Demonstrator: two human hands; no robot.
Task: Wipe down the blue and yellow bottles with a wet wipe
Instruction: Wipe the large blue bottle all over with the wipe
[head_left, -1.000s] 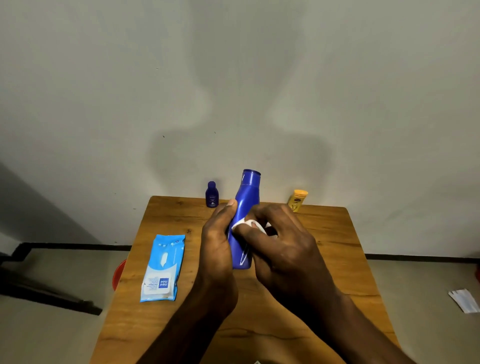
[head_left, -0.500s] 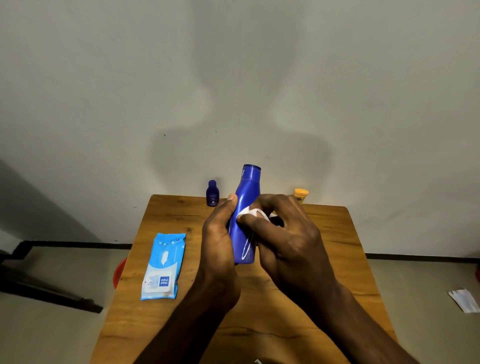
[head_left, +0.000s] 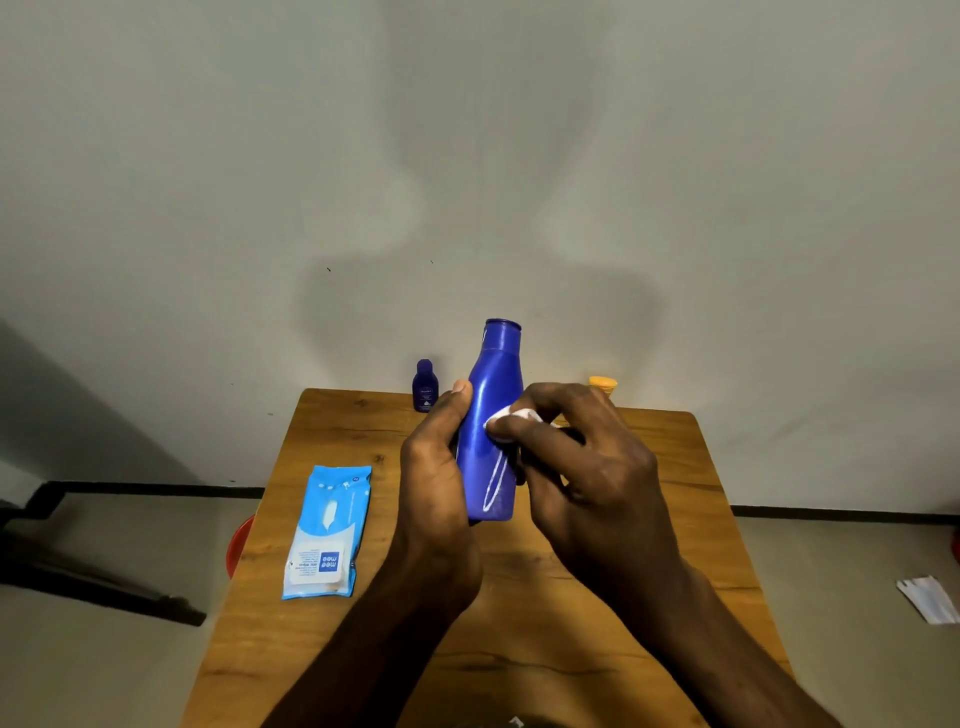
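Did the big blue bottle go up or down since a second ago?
Yes, up a little. The big blue bottle has its cap farther above the small blue bottle at the table's far edge than before.

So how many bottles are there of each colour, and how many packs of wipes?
Blue bottles: 2, the big blue bottle in the hands and the small blue bottle at the back.
Yellow bottles: 1, the yellow bottle.
Wipe packs: 1, the wipe pack.
Total: 4.
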